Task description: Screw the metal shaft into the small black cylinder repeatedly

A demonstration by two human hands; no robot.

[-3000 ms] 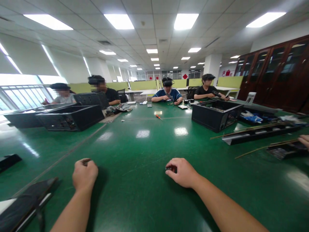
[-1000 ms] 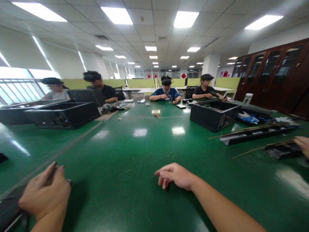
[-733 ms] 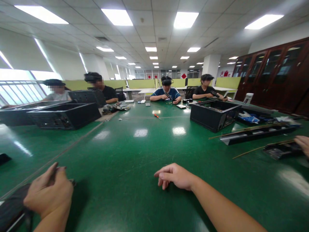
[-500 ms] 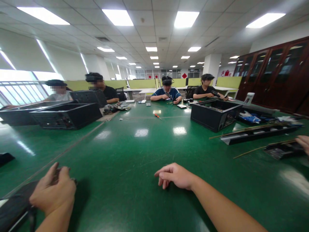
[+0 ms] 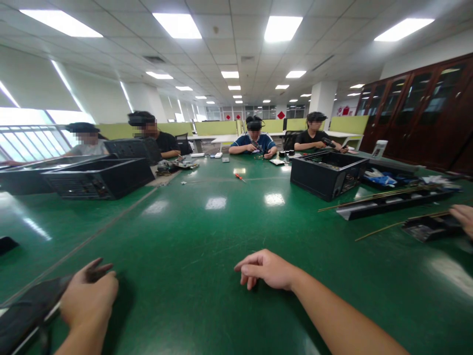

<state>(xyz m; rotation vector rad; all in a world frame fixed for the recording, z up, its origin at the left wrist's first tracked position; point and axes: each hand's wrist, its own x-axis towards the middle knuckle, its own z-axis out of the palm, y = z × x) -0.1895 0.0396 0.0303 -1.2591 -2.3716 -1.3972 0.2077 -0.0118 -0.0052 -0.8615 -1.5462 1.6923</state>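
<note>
My left hand [image 5: 90, 294] is at the lower left, beside a long dark flat object [image 5: 31, 308] that I cannot identify. Its fingers are loosely spread, and nothing shows between them; the hand partly covers that object's right end. My right hand [image 5: 266, 270] is near the middle of the green table [image 5: 185, 296], palm down, with the fingers loosely bent and slightly apart. It holds nothing, and bare tabletop surrounds it.
An orange screwdriver [image 5: 240, 177] lies farther off. Computer cases stand at the left [image 5: 99, 177] and right [image 5: 327, 172]. Thin rods [image 5: 380, 197] lie on a metal rail. Another person's hand [image 5: 461, 217] shows at the right edge. Several people sit across the table.
My left hand has shifted a little right and turned, its fingers now pointing more to the right. My right hand stays almost still. The view has moved slightly.
</note>
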